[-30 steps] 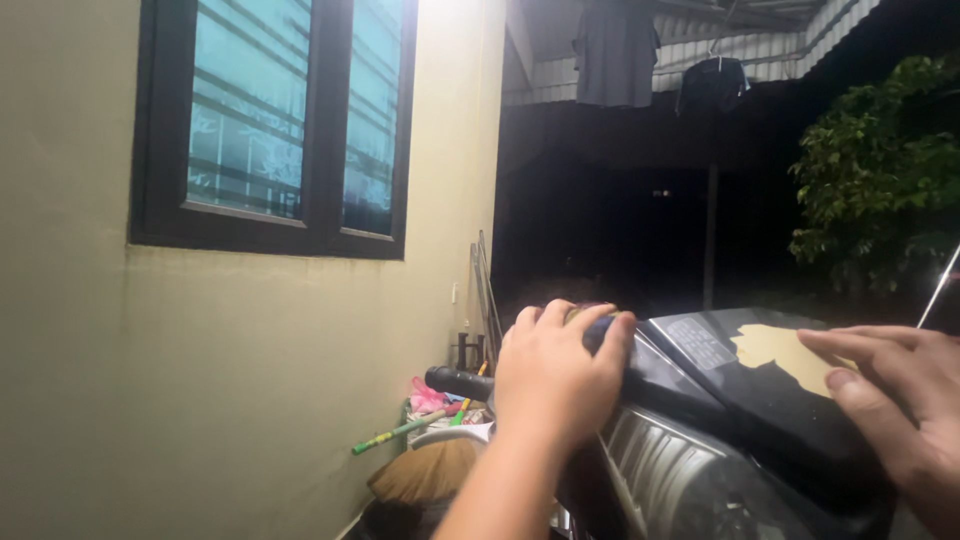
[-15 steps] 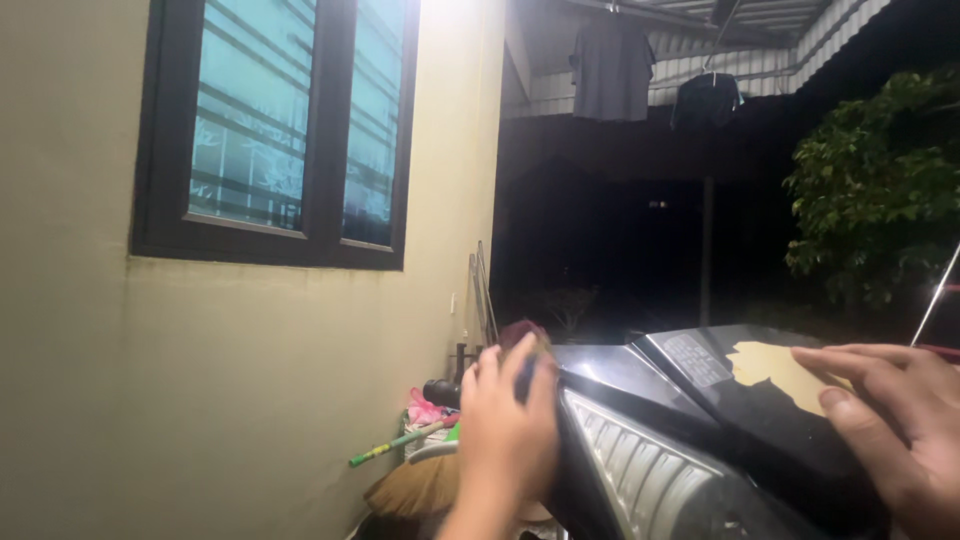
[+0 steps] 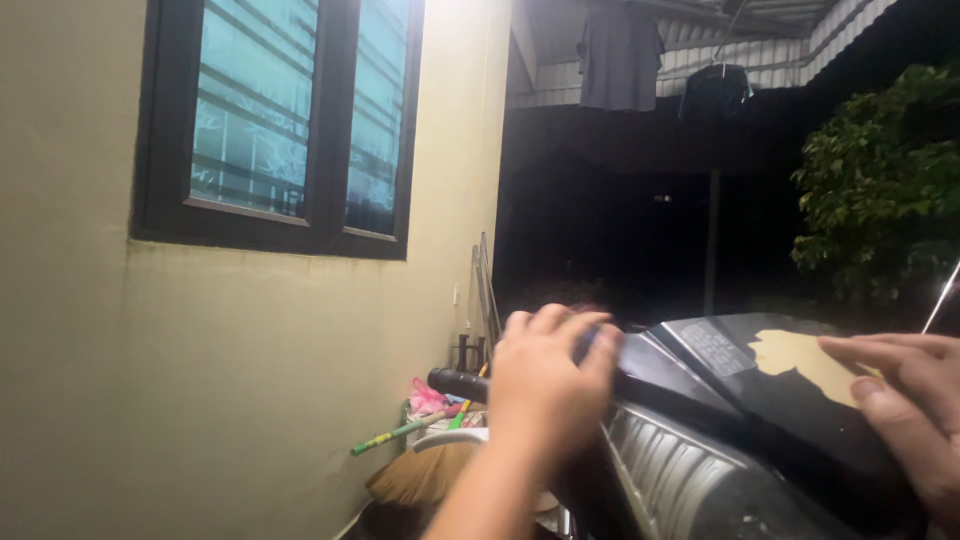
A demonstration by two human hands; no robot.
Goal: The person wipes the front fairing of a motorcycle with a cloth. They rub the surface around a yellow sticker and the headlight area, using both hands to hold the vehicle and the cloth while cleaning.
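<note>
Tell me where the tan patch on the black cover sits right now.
In the head view, the tan patch lies at the lower right on the black cover, just left of the right hand's fingertips and right of the left hand.

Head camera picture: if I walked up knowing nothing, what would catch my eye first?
Probably the two hands at the bottom: the left hand is pressed on the edge of a glossy black panel with something dark and blurry under its fingers, and the right hand lies flat on the panel at the far right, beside a pale torn patch. Next comes the dark-framed window in the yellowish wall at upper left, and clothes hanging under the roof at the top.
</note>
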